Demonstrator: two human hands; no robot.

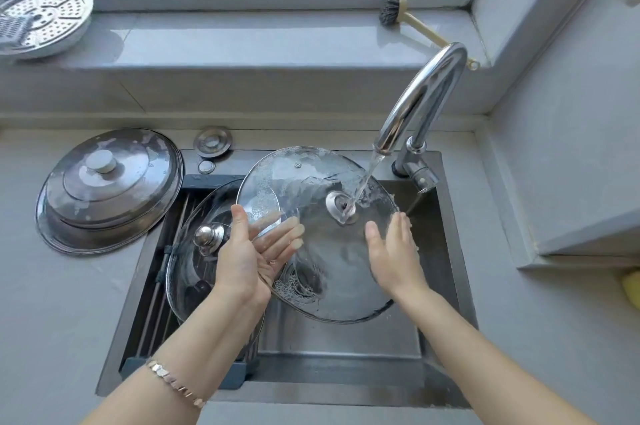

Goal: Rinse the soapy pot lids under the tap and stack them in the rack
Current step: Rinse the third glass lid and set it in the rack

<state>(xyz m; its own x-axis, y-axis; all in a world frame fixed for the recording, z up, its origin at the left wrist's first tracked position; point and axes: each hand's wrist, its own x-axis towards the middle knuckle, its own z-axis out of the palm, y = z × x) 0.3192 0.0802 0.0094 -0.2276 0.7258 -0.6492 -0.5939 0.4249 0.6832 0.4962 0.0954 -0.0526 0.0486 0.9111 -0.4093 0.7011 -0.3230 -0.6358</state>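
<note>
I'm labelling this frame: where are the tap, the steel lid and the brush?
Tap (423, 95): head view, on the spout's arch.
Steel lid (101, 161): head view, on its knob.
Brush (388, 11): head view, on its bristles.

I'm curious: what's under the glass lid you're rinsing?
Through the glass lid show fingers of the left hand and the sink floor. Its metal centre, foam and running water hide the rest.

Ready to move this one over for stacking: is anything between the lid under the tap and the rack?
Yes. A second glass lid with a metal knob already lies on the rack, just left of the lid under the tap, and covers much of it. Nothing else visible stands between them.
</note>
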